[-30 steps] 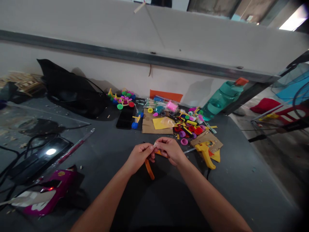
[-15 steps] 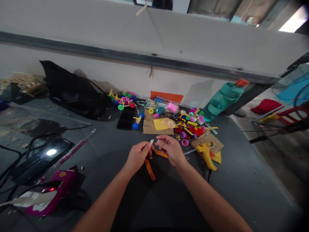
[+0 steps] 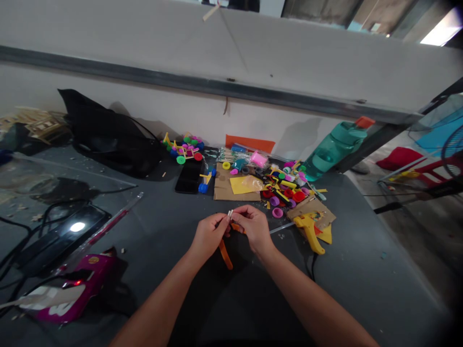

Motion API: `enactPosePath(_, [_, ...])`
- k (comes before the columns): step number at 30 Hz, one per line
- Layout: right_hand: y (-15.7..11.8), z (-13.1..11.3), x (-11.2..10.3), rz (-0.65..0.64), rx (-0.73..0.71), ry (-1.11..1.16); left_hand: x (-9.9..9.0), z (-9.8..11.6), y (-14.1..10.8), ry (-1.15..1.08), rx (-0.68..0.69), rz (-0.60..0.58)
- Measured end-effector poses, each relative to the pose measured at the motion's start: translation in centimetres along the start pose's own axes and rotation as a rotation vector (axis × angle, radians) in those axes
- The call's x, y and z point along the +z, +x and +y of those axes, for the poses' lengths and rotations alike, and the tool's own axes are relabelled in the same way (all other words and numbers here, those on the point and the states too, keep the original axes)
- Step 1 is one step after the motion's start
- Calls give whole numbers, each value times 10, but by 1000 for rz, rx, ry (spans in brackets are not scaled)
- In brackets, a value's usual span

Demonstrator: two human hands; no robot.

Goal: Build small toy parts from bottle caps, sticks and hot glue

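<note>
My left hand (image 3: 211, 236) is closed in a pinch around short white sticks (image 3: 230, 213), whose pale ends stick up between the fingertips. Thumb and fingers of my right hand (image 3: 253, 229) close on the same sticks from the other side, so both hands meet there. Under them on the dark table lies a tool with orange handles (image 3: 226, 255); its head is hidden by my hands. Just beyond is a piece of cardboard (image 3: 222, 193) with a yellow sheet (image 3: 238, 186) on it.
A yellow glue gun (image 3: 310, 233) lies at the right, beside a pile of colourful caps and wheels (image 3: 285, 190). Behind it leans a teal bottle (image 3: 331, 152). A phone (image 3: 188, 177), a black bag (image 3: 108, 140) and a magenta power strip (image 3: 85, 270) with cables are further left.
My right hand has moved left and a little inward, and its fingertips now meet the sticks in my left hand. The left hand has barely moved.
</note>
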State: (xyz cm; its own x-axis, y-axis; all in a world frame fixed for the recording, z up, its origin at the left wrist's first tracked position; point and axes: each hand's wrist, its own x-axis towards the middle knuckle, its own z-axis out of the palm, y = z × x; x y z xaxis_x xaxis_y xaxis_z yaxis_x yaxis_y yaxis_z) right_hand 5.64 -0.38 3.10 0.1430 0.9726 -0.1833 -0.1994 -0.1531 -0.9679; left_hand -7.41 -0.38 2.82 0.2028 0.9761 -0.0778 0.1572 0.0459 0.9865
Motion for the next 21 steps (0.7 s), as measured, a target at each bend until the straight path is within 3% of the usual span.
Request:
enactPosePath(6, [-3,3,4,54,-33,25,-2,0,0,3,-11,-5])
enactPosePath(15, [-2,2,1,-95,83,79,-6,2,0,46,51,-51])
enactPosePath(21, [-1,2,2,-48,125,170,-2,4,0,-101,-71,-132])
